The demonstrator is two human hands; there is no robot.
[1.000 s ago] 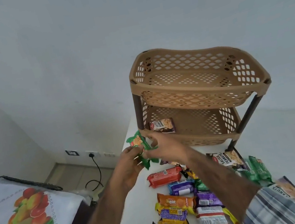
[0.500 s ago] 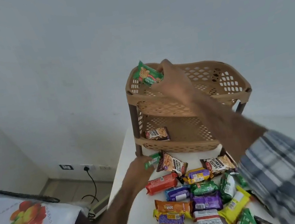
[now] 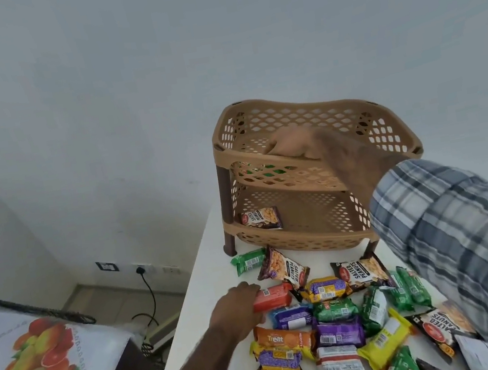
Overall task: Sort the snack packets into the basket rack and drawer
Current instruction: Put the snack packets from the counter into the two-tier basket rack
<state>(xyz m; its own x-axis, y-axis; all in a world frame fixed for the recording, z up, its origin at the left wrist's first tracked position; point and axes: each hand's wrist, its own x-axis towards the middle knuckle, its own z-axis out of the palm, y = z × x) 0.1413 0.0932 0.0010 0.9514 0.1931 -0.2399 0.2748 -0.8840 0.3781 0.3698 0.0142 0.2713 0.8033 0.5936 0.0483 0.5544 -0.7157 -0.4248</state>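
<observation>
In top basket [image 3: 313,107] — R hand [image 3: 291,144] blurred, grip unclear | L hand [image 3: 237,310] grips red pkt [image 3: 273,296]

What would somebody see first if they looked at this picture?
The tan basket rack at the far end of the white table, with the right hand inside its top basket. Then the bright heap of snack packets spread in front of it, where the left hand grips a red packet.
</observation>
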